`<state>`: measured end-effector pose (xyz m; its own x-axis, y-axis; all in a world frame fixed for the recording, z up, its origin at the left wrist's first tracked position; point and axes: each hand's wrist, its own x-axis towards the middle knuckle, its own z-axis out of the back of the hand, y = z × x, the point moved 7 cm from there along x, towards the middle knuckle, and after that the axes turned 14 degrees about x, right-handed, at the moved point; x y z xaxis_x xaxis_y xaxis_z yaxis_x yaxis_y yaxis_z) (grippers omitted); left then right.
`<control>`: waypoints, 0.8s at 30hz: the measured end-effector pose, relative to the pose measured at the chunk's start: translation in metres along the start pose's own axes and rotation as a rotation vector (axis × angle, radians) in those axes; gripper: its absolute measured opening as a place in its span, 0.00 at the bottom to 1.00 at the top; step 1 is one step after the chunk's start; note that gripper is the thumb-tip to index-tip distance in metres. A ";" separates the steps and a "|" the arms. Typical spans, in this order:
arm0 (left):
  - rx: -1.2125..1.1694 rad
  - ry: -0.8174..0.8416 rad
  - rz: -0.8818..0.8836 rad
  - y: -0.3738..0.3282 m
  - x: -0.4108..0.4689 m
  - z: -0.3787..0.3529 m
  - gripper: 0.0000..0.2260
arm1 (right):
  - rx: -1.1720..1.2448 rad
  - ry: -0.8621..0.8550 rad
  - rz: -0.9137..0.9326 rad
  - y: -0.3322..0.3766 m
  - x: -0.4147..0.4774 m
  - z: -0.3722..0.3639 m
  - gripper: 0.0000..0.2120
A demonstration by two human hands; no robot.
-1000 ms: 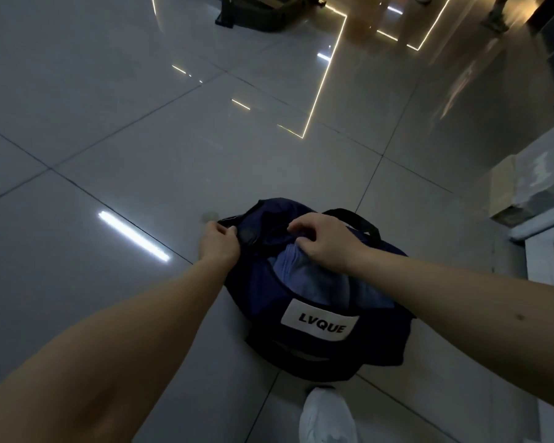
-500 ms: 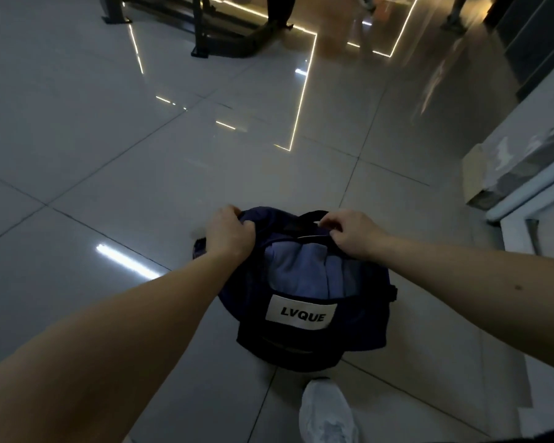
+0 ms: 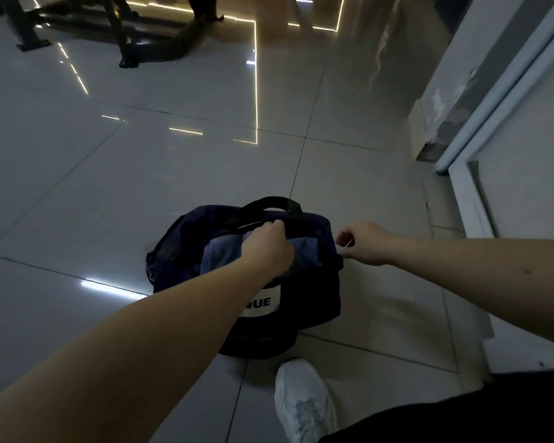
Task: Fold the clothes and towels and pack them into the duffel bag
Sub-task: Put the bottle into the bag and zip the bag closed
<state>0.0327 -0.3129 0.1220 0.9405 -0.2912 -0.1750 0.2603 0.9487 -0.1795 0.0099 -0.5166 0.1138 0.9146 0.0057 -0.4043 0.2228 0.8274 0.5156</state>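
A navy duffel bag (image 3: pixel 314 292) with a white label sits on the tiled floor in front of me. Its top gapes open, and folded blue clothes (image 3: pixel 219 255) show inside. A black carry handle (image 3: pixel 275 201) arches over the far side. My left hand (image 3: pixel 266 247) grips the far edge of the opening at the bag's middle, and my forearm hides part of the label. My right hand (image 3: pixel 365 244) is at the bag's right end, where its fingers pinch a thin pale zipper pull.
My white shoe (image 3: pixel 304 407) stands just behind the bag. A white door frame (image 3: pixel 493 123) and wall run along the right. Dark furniture legs (image 3: pixel 122 33) stand at the far left. Glossy floor tiles surround the bag.
My left hand has moved from the bag's left rim to the middle of the opening. My right hand has gone from the middle to the right end.
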 end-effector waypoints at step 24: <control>0.166 -0.001 -0.305 -0.079 -0.005 -0.045 0.15 | 0.413 -0.023 -0.056 -0.040 0.009 -0.027 0.09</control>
<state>-0.0026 -0.3920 0.0939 0.8144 -0.5641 -0.1363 0.5612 0.8253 -0.0629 0.0000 -0.5349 0.0690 0.9034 -0.0497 -0.4260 0.3852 0.5309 0.7548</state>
